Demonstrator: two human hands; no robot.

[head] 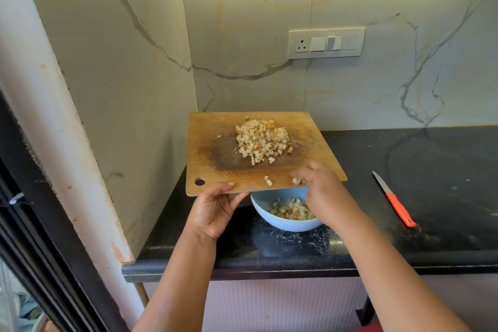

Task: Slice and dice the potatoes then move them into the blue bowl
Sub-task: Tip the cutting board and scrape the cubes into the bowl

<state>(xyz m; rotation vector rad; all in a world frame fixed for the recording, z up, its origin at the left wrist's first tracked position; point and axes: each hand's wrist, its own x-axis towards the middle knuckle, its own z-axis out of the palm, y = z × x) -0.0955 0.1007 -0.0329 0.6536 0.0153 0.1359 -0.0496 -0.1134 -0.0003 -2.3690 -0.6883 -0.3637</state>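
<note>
A wooden cutting board (215, 143) is held above the black counter, its near edge over the blue bowl (280, 224). A heap of diced potato (262, 141) lies on the board's far middle, and a few loose cubes (269, 182) sit near the front edge. More diced potato (292, 210) lies inside the bowl. My left hand (215, 210) grips the board's near edge from below, thumb on top. My right hand (320, 188) is blurred at the board's front right edge, its fingers touching a few cubes there.
A knife with an orange handle (394, 201) lies on the black counter (431, 170) to the right. A marble wall with a switch panel (326, 42) stands behind, and a side wall (121, 89) closes the left. The counter's front edge (269, 268) runs near me.
</note>
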